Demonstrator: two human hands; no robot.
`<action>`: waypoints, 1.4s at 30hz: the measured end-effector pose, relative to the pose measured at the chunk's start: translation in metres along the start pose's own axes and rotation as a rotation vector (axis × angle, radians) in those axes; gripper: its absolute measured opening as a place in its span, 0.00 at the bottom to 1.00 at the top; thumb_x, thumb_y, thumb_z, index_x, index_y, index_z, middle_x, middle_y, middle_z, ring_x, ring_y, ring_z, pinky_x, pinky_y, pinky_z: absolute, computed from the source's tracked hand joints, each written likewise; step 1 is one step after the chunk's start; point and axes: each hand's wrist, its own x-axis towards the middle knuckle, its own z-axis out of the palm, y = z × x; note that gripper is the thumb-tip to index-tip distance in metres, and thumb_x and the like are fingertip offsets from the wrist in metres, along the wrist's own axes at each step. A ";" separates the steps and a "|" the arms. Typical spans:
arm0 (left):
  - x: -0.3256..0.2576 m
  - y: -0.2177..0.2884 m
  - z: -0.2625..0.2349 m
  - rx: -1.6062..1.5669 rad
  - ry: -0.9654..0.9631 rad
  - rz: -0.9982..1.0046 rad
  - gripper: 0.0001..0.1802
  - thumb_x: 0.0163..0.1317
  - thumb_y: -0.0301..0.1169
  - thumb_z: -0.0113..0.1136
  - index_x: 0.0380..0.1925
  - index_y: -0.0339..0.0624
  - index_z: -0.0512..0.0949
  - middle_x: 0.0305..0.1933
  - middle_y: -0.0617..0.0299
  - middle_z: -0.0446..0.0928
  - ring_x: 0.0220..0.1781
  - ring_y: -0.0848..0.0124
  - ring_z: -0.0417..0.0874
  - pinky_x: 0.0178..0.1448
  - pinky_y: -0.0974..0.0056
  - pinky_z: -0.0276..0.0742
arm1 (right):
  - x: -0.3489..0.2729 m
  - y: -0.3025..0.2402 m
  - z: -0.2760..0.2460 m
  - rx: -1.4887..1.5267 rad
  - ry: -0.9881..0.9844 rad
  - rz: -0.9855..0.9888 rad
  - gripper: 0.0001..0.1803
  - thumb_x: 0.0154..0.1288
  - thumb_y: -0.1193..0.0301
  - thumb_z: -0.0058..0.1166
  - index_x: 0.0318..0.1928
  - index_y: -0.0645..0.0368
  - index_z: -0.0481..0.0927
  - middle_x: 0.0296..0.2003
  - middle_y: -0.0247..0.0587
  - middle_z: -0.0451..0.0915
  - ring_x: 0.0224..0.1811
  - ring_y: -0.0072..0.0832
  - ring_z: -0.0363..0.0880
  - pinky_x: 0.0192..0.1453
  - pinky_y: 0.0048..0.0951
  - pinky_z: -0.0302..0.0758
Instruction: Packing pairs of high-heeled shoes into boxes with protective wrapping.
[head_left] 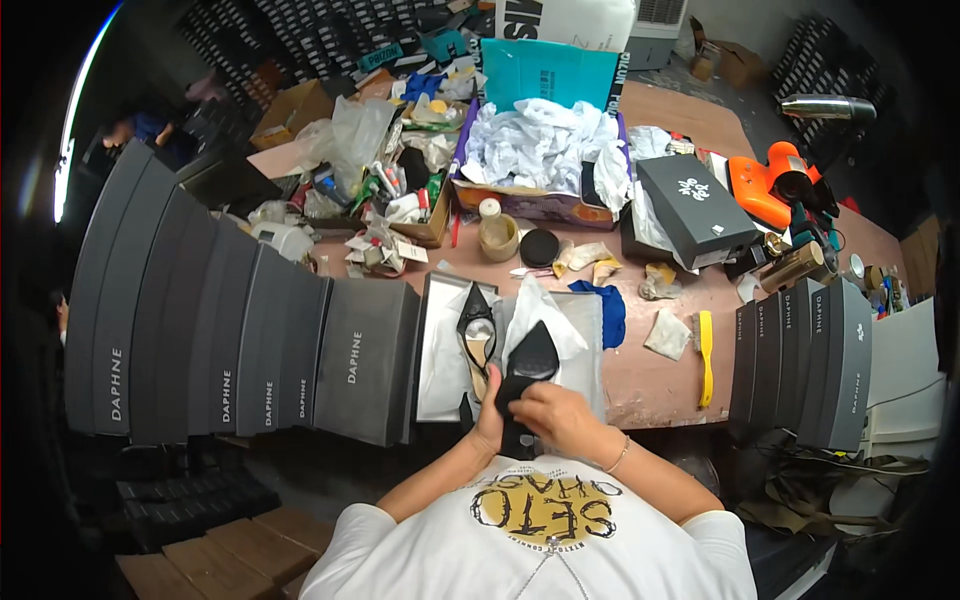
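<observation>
1. Cluttered brown desk [665, 375]; stacked grey shoe boxes [240, 340] wall off the left of the grip.
2. Left hand [490, 415] and right hand [555, 415], each grip pinching a glossy black pointed shoe [528, 365] at the near desk edge.
3. Beyond the grip, an open box [440, 345] lined with white tissue holds its mate [477, 325].
4. Right of the grip: bare desk, a yellow brush [705, 355].

My right hand [560, 418] covers the back half of the black shoe [527, 362] I hold, so its heel is out of sight. My left hand [490, 412] is mostly hidden behind that shoe and my right hand; only its edge shows. The second shoe [477, 335] lies partly tucked under white tissue paper [545, 320] in the open box [440, 345]. Small items in the cluttered tray [405, 200] are too tiny to identify. At the left edge, a person's sleeve [150, 127] is dark and blurred.
</observation>
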 end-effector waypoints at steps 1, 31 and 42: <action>-0.001 0.005 -0.008 -0.111 -0.205 -0.046 0.50 0.60 0.73 0.27 0.59 0.38 0.67 0.50 0.47 0.75 0.48 0.59 0.80 0.51 0.53 0.81 | -0.010 -0.009 -0.001 0.104 -0.138 -0.009 0.11 0.54 0.72 0.60 0.40 0.51 0.82 0.35 0.36 0.75 0.36 0.36 0.77 0.37 0.34 0.75; 0.043 0.063 0.021 0.095 0.382 0.553 0.38 0.61 0.69 0.40 0.43 0.43 0.73 0.37 0.63 0.74 0.34 0.72 0.77 0.30 0.69 0.77 | -0.044 0.018 0.000 -0.257 0.185 0.170 0.20 0.47 0.79 0.60 0.45 0.56 0.82 0.33 0.37 0.76 0.33 0.35 0.76 0.36 0.34 0.72; 0.032 0.078 0.041 0.055 -0.082 0.379 0.41 0.65 0.66 0.33 0.53 0.39 0.71 0.44 0.54 0.77 0.38 0.69 0.79 0.34 0.69 0.79 | -0.027 0.001 -0.015 0.019 0.360 0.169 0.23 0.48 0.83 0.57 0.49 0.59 0.80 0.39 0.46 0.75 0.40 0.40 0.74 0.45 0.36 0.73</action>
